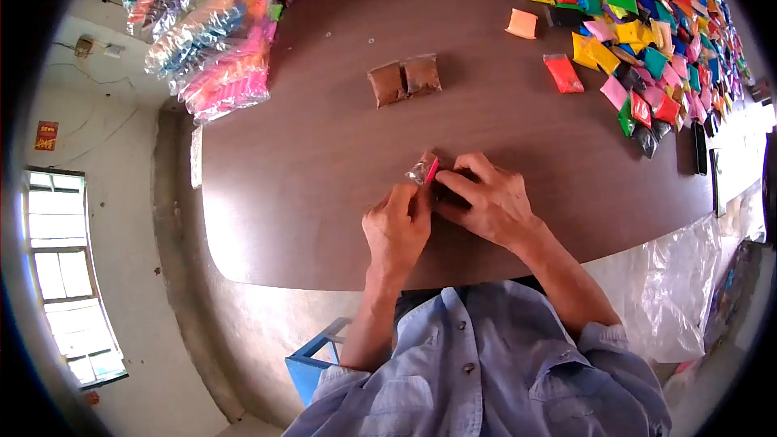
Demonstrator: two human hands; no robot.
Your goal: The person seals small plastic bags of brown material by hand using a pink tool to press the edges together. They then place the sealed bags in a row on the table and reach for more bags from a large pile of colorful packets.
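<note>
Near the front of the brown table, a small clear plastic bag [420, 168] with a bright pink strip along one edge is between my hands. The thumb and fingers of my left hand [396, 225] are closed on its lower end. My right hand [494, 204] is at the pink edge, fingers bent and pinched together against the bag; its fingertips are partly hidden. Some brown shows through the plastic. Farther up lie two brown packets, a left one [387, 85] and a right one [422, 74], side by side and touching.
A large heap of small colourful packets [647, 32] covers the table's [299, 162] right and far side. Bundles of packets in clear plastic [214, 48] stand at the far left. A red packet [563, 73] and a peach packet [522, 24] lie apart. A blue stool [307, 368] is below.
</note>
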